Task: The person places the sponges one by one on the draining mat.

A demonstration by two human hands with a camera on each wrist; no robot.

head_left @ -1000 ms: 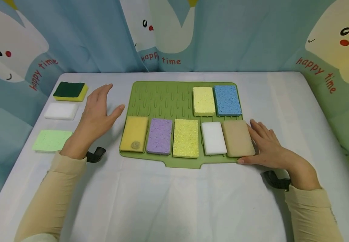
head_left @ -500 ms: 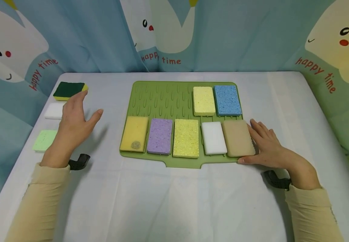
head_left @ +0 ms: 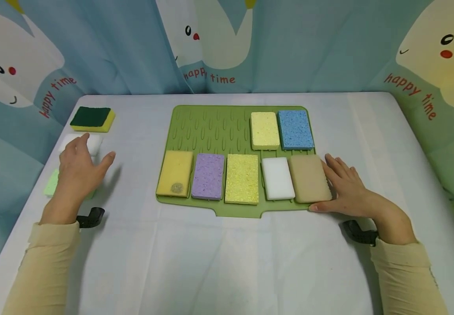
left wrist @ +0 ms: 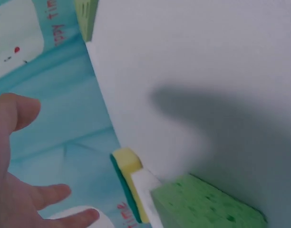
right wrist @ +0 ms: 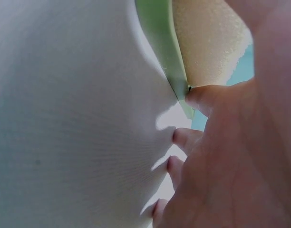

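My left hand hovers at the left over a light green sponge, fingers spread and holding nothing. The hand hides much of that sponge in the head view; the left wrist view shows its pitted green side below the fingers. Just beyond lies a white sponge, partly covered by the fingertips in the head view. My right hand rests at the right end of the green mat, beside a tan sponge. Its thumb lies along the mat's front corner, and its index finger is at the sponge's right side.
A yellow and dark green scouring sponge lies at the table's back left. On the mat, a front row holds yellow, purple, bright yellow and white sponges; pale yellow and blue ones sit behind. A printed curtain surrounds the table.
My left hand has moved left and toward the front, away from the mat, to over the light green sponge. The right hand and the sponges on the mat have stayed put.
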